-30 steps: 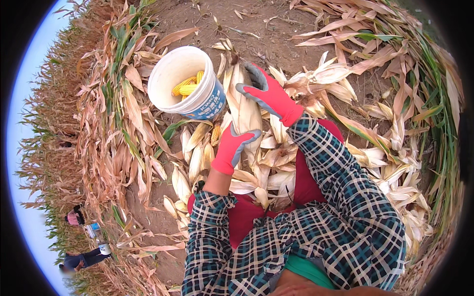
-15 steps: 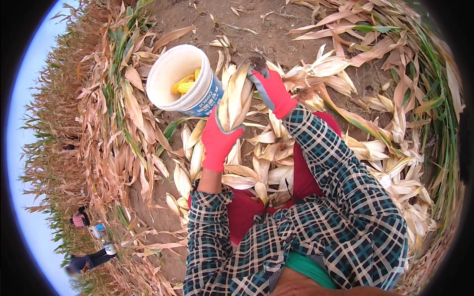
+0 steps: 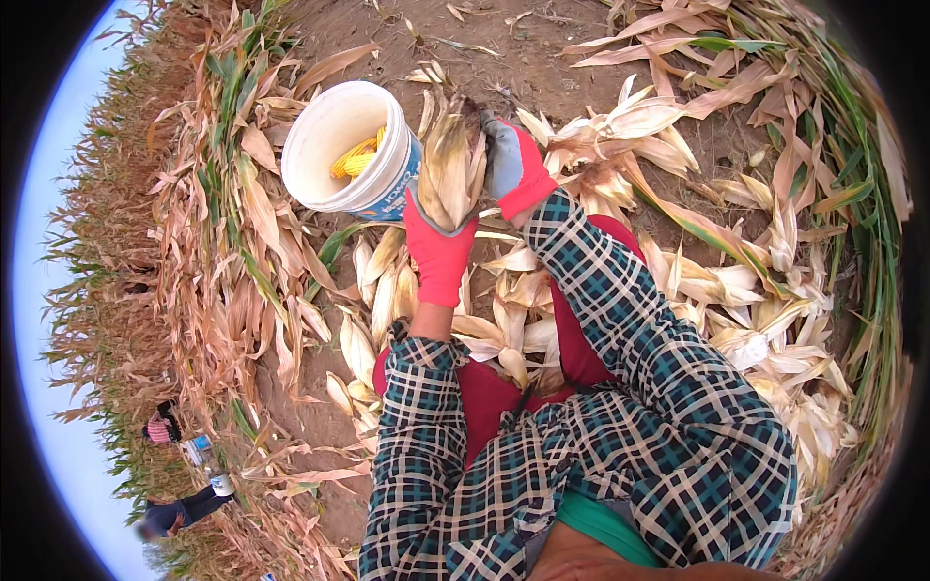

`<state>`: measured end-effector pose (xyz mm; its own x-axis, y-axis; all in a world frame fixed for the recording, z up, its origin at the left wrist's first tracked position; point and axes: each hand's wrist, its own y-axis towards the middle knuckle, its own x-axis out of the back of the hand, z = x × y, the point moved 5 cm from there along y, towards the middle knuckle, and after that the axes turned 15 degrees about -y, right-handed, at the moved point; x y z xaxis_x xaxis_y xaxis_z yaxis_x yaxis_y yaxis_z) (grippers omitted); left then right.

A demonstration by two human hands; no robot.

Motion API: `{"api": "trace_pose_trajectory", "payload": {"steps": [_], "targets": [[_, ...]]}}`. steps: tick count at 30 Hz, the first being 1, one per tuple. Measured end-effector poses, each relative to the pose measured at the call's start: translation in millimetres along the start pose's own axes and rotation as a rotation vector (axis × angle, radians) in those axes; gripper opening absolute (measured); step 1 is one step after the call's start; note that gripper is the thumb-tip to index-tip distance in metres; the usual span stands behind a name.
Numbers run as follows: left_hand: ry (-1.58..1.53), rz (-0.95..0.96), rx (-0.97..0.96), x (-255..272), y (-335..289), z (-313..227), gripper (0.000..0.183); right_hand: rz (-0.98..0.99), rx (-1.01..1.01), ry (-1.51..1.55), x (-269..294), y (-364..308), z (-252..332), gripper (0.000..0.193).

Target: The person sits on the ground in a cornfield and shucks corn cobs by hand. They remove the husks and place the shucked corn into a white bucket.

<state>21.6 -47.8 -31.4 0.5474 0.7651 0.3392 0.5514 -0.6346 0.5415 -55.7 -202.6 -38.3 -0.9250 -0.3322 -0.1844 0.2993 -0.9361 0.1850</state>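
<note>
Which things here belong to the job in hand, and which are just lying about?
In use:
- husk-covered ear, in the left hand
- right hand, by its upper end
- likely the bucket with yellow cobs

Lying about:
- pale husks, right
- dry leaves, left

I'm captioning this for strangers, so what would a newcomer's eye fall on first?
Probably the red-gloved left hand near the centre, gripping a husk-covered corn ear, with the red-gloved right hand close by the ear's right side. Then the white-and-blue bucket left of the ear, with bright yellow cobs inside.
</note>
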Motion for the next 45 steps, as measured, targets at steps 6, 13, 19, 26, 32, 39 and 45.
{"api": "trace_pose_trajectory", "payload": {"steps": [6,13,19,26,32,39,45], "targets": [[-1.129,0.217,0.608,-18.5,4.3,24.2,0.037,0.068,-0.741,1.247,-41.2,-10.5,-2.8,0.040],[-0.812,-0.096,0.311,10.9,41.5,-2.5,0.070,0.403,-0.382,0.767,-58.8,-34.1,-7.2,0.037],[-1.024,-0.263,0.531,29.8,60.9,63.6,0.044,0.653,-0.347,1.381,-84.5,-66.0,3.2,0.037],[-1.336,-0.407,0.754,95.8,63.8,99.9,0.041,1.172,-0.189,0.110,-36.9,-113.5,32.6,0.053],[-0.600,-0.559,0.455,104.1,67.3,63.4,0.054,1.136,-0.365,-0.523,-27.2,-100.2,-0.3,0.046],[-0.711,-0.604,0.372,81.1,71.2,62.4,0.063,0.631,0.087,-0.699,-52.1,-83.2,-24.0,0.093],[-0.535,-0.374,0.573,64.3,61.0,45.5,0.069,0.898,-0.281,-0.331,-74.5,-112.2,-51.0,0.067]]}}
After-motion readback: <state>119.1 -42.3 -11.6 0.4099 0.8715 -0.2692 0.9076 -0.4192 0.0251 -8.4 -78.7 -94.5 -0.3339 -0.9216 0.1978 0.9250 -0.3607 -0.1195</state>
